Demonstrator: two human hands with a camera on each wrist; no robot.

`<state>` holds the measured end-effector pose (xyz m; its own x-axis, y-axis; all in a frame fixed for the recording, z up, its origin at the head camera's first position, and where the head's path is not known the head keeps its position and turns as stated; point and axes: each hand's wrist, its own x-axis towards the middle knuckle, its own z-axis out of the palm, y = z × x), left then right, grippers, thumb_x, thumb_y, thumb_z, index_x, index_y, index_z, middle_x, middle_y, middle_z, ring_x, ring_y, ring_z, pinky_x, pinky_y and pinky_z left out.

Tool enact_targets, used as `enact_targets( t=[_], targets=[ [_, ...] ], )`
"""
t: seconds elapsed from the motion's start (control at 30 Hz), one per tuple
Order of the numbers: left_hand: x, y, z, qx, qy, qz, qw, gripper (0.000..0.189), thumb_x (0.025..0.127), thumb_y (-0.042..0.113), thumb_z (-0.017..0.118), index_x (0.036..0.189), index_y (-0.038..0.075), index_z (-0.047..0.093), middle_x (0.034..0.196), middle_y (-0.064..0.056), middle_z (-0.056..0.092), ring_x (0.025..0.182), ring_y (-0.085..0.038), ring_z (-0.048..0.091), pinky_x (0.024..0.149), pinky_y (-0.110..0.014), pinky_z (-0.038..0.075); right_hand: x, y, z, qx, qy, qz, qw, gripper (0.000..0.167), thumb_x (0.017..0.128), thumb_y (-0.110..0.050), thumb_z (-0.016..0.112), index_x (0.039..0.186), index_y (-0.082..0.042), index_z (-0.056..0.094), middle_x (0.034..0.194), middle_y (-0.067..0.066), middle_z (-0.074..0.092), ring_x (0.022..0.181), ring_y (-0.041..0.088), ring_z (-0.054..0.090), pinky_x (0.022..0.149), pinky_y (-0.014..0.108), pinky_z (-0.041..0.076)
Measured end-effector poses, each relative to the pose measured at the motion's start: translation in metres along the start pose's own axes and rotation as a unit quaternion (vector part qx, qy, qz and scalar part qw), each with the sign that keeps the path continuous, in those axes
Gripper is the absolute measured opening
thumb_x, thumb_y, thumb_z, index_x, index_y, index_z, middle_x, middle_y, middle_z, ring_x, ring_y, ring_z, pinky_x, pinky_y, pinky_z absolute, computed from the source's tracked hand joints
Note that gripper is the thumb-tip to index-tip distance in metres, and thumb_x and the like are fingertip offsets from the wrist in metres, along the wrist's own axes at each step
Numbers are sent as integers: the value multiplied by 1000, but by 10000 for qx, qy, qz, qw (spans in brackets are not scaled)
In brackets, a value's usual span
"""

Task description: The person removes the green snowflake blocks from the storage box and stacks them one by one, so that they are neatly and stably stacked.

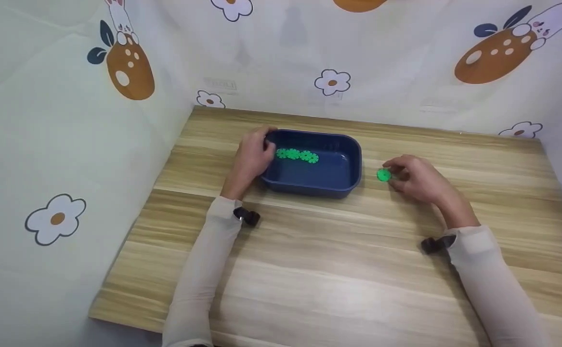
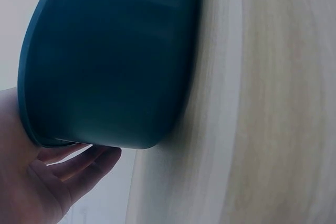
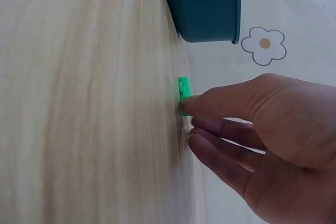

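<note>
A dark blue rectangular bin point(image 1: 309, 188) stands on the table, with several green notched plastic discs point(image 1: 293, 154) in a row on its floor. My left hand point(image 1: 253, 153) grips the bin's left end, thumb over the rim and fingers along the outside wall, as the left wrist view also shows point(image 2: 73, 177). To the right of the bin, my right hand point(image 1: 418, 178) pinches a green notched disc point(image 1: 383, 174) between thumb and fingers, at the tabletop. In the right wrist view the thumb covers part of that disc point(image 3: 182, 86), which is seen edge-on.
The wood-grain table point(image 1: 329, 270) reaches a patterned cloth wall point(image 1: 281, 62) at the back and another cloth wall point(image 1: 45, 159) on the left. Both sleeved forearms carry a small black wrist device.
</note>
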<state>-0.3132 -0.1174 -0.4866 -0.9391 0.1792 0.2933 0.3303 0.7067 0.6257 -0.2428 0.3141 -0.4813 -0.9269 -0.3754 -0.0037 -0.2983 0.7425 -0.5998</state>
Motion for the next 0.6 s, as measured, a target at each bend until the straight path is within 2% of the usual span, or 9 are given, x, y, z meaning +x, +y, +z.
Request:
enact_targets(
  t=[0.17, 0.37, 0.6],
  targets=[
    [0, 0, 1, -15, 5, -32, 10000, 40, 100, 5, 63, 139, 7, 70, 137, -14, 73, 124, -25, 67, 111, -45, 54, 0, 0, -2, 90, 210, -25, 9997, 37, 97, 1, 71, 134, 5, 70, 123, 26, 74, 116, 44, 72, 101, 60, 58],
    [0, 1, 0, 99, -52, -84, 9999, 39, 101, 7, 62, 140, 8, 69, 137, -14, 72, 122, -25, 67, 109, -45, 55, 3, -5, -1, 234, 914, -215, 9953, 34, 99, 4, 64, 133, 8, 70, 128, 28, 72, 118, 43, 70, 96, 57, 61],
    [-1, 1, 0, 51, -53, -90, 9999, 39, 101, 8, 62, 140, 8, 69, 137, -14, 72, 122, -25, 67, 109, -44, 55, 10, -20, 4, 285, 1635, -699, 9836, 28, 101, -3, 69, 128, 1, 74, 126, 22, 75, 117, 34, 71, 97, 55, 61]
  ],
)
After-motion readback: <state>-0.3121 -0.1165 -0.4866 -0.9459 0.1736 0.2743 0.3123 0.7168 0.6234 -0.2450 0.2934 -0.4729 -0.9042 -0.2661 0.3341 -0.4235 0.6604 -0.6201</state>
